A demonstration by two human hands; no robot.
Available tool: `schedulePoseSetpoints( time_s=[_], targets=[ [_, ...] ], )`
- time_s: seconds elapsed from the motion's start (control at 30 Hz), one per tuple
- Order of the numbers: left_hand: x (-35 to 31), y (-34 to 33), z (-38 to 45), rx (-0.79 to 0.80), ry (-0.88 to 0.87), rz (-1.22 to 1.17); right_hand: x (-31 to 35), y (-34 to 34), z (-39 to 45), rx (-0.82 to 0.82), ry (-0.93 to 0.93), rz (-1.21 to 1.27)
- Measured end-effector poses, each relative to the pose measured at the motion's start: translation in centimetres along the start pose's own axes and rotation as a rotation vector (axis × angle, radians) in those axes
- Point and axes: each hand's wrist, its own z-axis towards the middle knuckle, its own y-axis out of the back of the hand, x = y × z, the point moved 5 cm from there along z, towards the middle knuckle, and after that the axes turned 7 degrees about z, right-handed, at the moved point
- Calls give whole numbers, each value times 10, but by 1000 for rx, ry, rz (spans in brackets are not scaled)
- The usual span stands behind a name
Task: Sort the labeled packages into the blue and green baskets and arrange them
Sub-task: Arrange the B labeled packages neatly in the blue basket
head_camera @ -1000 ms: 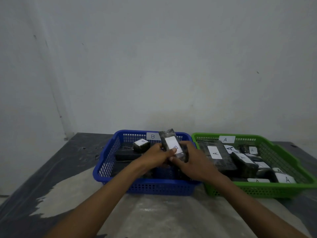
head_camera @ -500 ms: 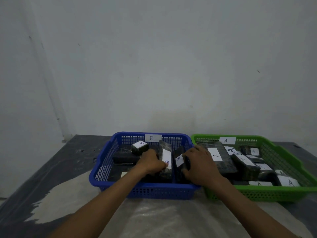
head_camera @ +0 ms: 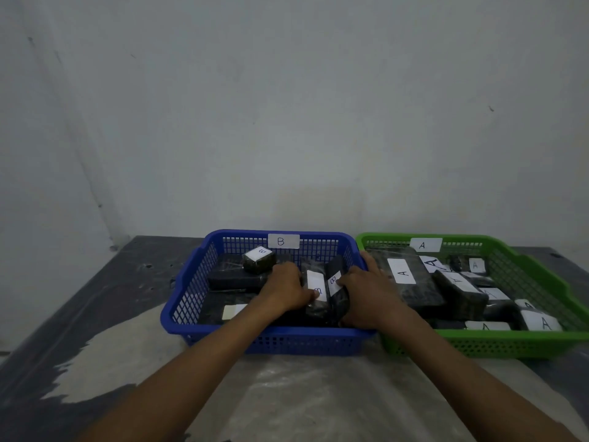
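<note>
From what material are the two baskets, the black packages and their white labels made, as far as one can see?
Blue basket and green basket: moulded plastic, slightly glossy, judging by the lattice walls. Package with a B label: dark contents in what looks like clear shiny film, given the glints; the contents cannot be told. White label on a package in the green basket: matte paper, probably, with a handwritten A.

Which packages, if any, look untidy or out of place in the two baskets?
None is missorted: readable labels match each basket's letter. The green basket looks untidy, its A packages lying tilted and overlapping. In the blue basket, a small B package sits skewed atop a flat one.
</note>
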Motion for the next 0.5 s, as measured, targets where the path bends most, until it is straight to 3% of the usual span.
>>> schedulePoseSetpoints(
  time_s=[0.2,0.43,0.5],
  targets=[
    [-7,3,-14,228,-137,81,-2,-4,2,-39,7,8],
    [-15,12,-17,123,-193,163,-1,-3,1,-45,-5,10],
    [-6,31,-16,24,-189,189,-1,-2,0,-51,-1,59]
  ],
)
